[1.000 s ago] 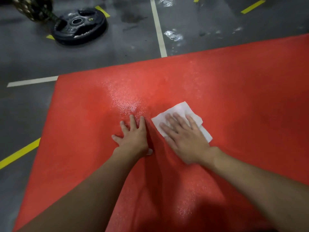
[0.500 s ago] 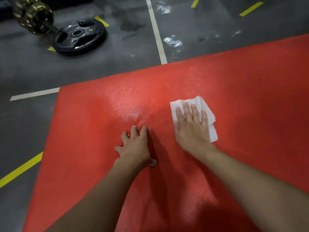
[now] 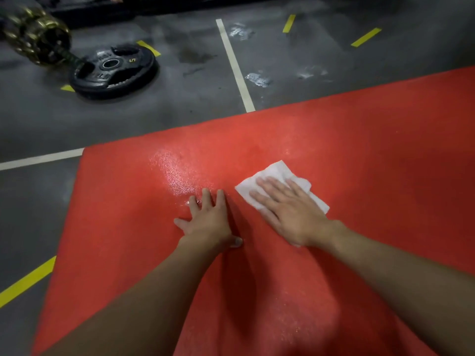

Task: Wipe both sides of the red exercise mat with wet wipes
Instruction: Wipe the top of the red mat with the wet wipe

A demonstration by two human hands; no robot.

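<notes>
- The red mat [image 3: 359, 150] lies flat on the grey floor [image 3: 180, 106] and fills the near and right part of the view
- The left hand [image 3: 208, 222] rests flat on the mat, palm down, with the fingers straight and a little spread; it holds nothing
- The right hand [image 3: 290, 214] is just to the right of the left one, not touching it; its palm is down and its straight fingers press on a white wipe [image 3: 272, 173]
- The wipe lies folded on the mat, and its far and right edges show beyond the fingers
- A shiny wet patch [image 3: 177, 176] on the mat begins at the left fingertips and goes to the far left
- On the floor at the far left a black plate [image 3: 113, 70] with the number 5 lies flat, well apart from the mat; a blurred gold and dark object [image 3: 36, 37] is just beside it on the left
- A white line [image 3: 235, 68] runs from the far side to the far edge of the mat, and a yellow strip [image 3: 25, 281] lies on the floor near the left side of the mat
</notes>
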